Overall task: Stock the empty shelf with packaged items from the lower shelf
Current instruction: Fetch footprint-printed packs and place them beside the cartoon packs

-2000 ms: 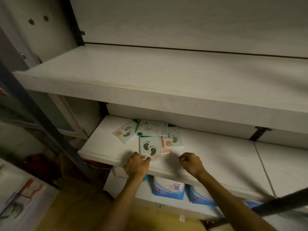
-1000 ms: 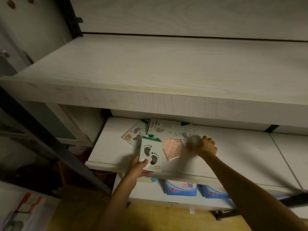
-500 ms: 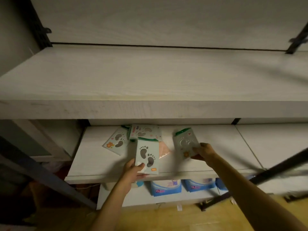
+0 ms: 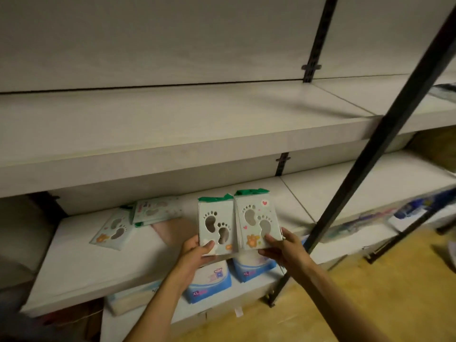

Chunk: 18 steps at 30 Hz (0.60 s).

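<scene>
Fingers [image 4: 208, 245] of each hand are pinched on the bottom edge of a footprint packet [image 4: 216, 224], both held upright before the lower shelf [image 4: 74, 262]. Light, thin, stiff card is judged; edge grips suffice.

We see two bare forearms entering from the six o'clock edge, with no sleeves, no gloves and no watch or bracelet at either wrist. Our left hand [image 4: 195, 250] shows a thumb with a short, plain nail; its fingers [image 4: 190, 244] are mostly hidden. Our right hand [image 4: 283, 248] shows slim fingers [image 4: 272, 241] without rings. Both forearms are slender and uncovered up to the frame's edge at about five and seven o'clock.
</scene>
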Each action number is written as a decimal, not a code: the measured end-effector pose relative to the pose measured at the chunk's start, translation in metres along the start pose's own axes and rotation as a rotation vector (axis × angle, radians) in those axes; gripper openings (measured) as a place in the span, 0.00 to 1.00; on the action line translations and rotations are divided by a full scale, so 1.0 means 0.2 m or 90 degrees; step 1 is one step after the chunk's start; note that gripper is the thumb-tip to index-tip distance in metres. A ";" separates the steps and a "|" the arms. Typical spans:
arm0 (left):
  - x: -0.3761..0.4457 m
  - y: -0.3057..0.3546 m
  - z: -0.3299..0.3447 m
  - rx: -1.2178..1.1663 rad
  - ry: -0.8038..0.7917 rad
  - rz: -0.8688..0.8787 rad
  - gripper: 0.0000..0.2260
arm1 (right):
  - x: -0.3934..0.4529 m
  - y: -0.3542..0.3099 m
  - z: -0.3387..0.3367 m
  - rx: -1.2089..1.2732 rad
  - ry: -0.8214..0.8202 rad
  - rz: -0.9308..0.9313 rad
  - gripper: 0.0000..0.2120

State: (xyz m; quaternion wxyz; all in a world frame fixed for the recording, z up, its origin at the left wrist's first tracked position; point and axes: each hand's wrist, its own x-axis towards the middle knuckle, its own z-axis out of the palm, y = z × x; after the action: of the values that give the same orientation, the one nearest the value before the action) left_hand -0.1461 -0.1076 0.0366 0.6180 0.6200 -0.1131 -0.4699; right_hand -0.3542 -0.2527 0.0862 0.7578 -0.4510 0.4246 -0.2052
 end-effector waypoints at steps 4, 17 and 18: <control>-0.08 -0.02 0.29 0.039 -0.039 0.015 0.10 | -0.18 -0.05 -0.28 -0.011 -0.010 -0.051 0.15; -0.43 -0.02 1.61 0.116 -0.132 0.177 0.12 | -0.59 -0.47 -1.41 -0.009 0.030 -0.181 0.14; -0.45 0.00 1.70 0.112 -0.138 0.198 0.12 | -0.60 -0.53 -1.47 -0.011 0.025 -0.196 0.15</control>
State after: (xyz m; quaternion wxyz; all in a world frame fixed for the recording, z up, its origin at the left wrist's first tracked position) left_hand -0.4401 -0.2679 0.1469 0.6105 0.5926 -0.3141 -0.4212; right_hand -0.6576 -0.3731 0.1632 0.7050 -0.5134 0.3670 -0.3236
